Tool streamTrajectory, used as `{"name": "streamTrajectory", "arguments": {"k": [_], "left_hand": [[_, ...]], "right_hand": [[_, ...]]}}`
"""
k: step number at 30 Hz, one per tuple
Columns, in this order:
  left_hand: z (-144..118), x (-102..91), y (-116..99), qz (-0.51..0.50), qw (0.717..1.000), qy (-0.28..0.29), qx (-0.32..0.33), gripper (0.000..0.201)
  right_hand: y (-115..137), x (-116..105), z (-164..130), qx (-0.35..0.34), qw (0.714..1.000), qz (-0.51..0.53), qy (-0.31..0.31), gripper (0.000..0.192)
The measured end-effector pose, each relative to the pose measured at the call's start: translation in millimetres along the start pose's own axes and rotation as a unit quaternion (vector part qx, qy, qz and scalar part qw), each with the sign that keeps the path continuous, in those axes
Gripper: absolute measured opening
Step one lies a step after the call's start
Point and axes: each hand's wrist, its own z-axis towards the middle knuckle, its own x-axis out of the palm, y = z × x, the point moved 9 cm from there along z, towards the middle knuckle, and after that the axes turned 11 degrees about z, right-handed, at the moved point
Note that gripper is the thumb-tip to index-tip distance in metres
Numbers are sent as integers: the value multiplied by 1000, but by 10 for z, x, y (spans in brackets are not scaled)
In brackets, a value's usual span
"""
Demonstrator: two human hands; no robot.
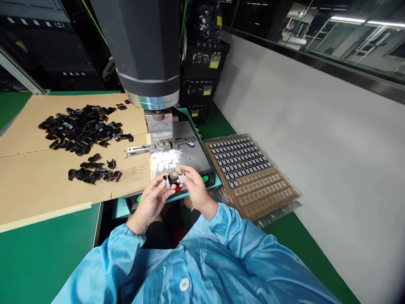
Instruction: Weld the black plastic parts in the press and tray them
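Observation:
My left hand [154, 197] pinches a small black and pale-grey plastic part [167, 181], held upright in front of the machine. Close beside it, my right hand [196, 188] grips a thin light-coloured piece [180, 174] with a notched end between thumb and fingers. The two pieces are apart by a small gap. Just beyond my hands, a pile of shiny white pieces [165, 160] lies at the front of the machine's base plate. Behind that pile is a metal fixture [161, 144] beneath the dark press head [152, 80].
Curved black parts [84, 128] lie heaped on cardboard [28, 169] at left. To the right, a clear plastic tray [259, 190] holds rows of grey pieces. Green buttons [205, 179] and a red button [177, 188] sit on the machine's front edge. Black crates [201, 88] stand behind.

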Motion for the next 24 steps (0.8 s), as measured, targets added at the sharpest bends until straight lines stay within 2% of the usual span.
{"name": "streamTrajectory", "arguments": {"k": [7, 14, 16, 18, 21, 24], "left_hand": [[-3, 5, 46, -28, 999, 21, -15, 46], [-9, 41, 50, -8, 1000, 15, -23, 45], [-9, 31, 72, 13, 999, 8, -28, 45], [-23, 5, 103, 42, 999, -9, -22, 42], [-77, -25, 195, 99, 995, -31, -8, 39], [-148, 11, 359, 169, 985, -11, -28, 44]], "right_hand": [[-90, 53, -23, 36, 997, 69, 8, 32], [-143, 25, -1, 34, 998, 49, 15, 30], [-98, 2, -17, 10, 1000, -24, 16, 31], [-14, 18, -82, -30, 986, -161, 29, 36], [59, 107, -246, -84, 927, -361, 63, 43], [50, 81, -397, -113, 882, -452, 63, 37]]}}
